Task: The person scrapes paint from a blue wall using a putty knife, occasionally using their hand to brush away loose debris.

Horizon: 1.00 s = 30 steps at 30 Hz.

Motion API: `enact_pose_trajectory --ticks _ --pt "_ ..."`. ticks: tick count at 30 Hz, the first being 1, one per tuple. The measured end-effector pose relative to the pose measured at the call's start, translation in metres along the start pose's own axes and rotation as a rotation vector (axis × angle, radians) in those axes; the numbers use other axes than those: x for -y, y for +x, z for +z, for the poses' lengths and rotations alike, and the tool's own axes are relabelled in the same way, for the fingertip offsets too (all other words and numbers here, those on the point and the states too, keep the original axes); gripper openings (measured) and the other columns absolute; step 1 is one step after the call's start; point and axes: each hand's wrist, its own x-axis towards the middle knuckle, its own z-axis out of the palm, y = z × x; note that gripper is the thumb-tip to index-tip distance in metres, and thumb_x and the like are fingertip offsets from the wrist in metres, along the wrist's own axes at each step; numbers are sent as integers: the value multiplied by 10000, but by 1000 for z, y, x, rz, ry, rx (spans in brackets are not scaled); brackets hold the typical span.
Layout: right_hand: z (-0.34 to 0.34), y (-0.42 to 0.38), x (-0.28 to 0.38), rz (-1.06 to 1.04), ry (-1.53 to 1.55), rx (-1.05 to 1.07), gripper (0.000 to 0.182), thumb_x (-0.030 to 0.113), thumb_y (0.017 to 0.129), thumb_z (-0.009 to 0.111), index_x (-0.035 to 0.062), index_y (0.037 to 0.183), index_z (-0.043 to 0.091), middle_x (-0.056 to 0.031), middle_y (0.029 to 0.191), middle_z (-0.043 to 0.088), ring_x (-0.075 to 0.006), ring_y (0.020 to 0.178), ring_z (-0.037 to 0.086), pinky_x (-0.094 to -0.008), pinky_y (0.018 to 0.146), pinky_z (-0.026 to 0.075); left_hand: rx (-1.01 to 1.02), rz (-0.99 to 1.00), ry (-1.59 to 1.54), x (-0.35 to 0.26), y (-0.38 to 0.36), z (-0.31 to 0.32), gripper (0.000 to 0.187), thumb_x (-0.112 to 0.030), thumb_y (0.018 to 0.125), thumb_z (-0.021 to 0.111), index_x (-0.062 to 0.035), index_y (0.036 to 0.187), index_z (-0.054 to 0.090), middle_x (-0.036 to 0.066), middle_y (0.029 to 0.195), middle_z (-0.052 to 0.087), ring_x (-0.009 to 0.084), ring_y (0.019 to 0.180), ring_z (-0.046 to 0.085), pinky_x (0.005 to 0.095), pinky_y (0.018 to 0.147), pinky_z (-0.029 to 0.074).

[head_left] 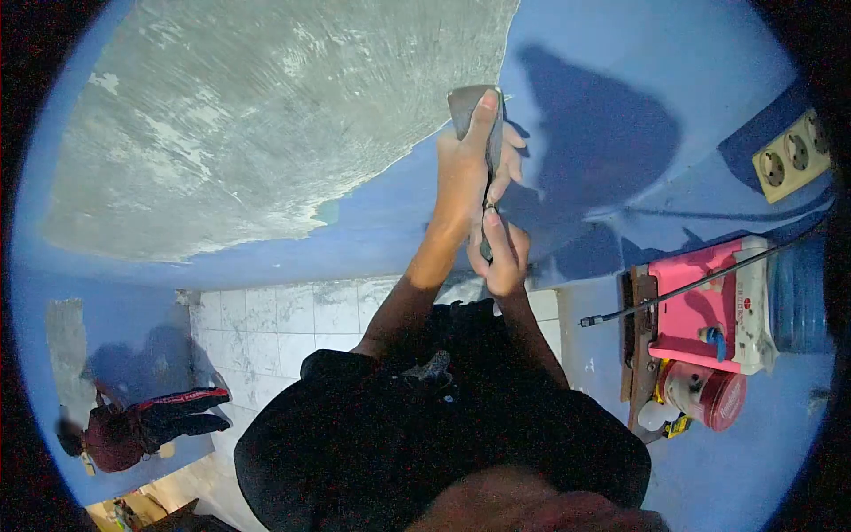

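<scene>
A scraper (465, 105) with a flat grey blade points upward at the wall, near the border of the grey patch. My left hand (458, 168) is wrapped around the blade, thumb pressed along its face and fingers showing past its right side. Lower down, my right hand (503, 253) is closed on the narrow dark handle end. A large rough grey patch (266, 115) with whitish scrapes covers the upper left of the blue wall (585, 27). Whether the blade's edge touches the wall cannot be made out.
At the right are a socket strip (793, 158), a dangling cable (691, 282), a pink and white item (691, 310), a blue water bottle (798, 293) and a lidded tub (709, 395). Another person (120, 434) is at the left wall. White tiles (275, 332) lie below.
</scene>
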Motion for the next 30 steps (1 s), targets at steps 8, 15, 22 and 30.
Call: enact_pose_trajectory --ticks 8,15,22,30 --pt "10 26 48 -32 -159 65 424 371 956 407 50 694 494 6 448 388 -77 339 312 -236 348 218 62 183 -105 -44 16 23 583 -534 867 529 17 675 540 66 472 485 116 304 380 244 324 292" --pt "-17 6 -15 129 20 134 407 385 969 377 39 811 522 -34 445 413 -108 317 321 -242 341 245 19 -20 56 7 0 -7 578 -522 876 519 26 698 569 106 464 517 118 299 390 246 313 292" --pt "-13 4 -20 209 120 149 418 382 953 412 38 750 536 -28 471 430 -115 359 351 -257 383 249 52 -3 73 7 0 -12 558 -472 914 487 33 690 566 96 456 512 116 285 385 240 299 297" --pt "-10 1 -17 144 221 164 395 354 960 385 59 710 463 -18 468 360 -113 331 302 -253 345 221 -13 46 114 4 -2 -3 521 -426 916 511 26 663 560 73 451 498 103 289 375 242 287 246"
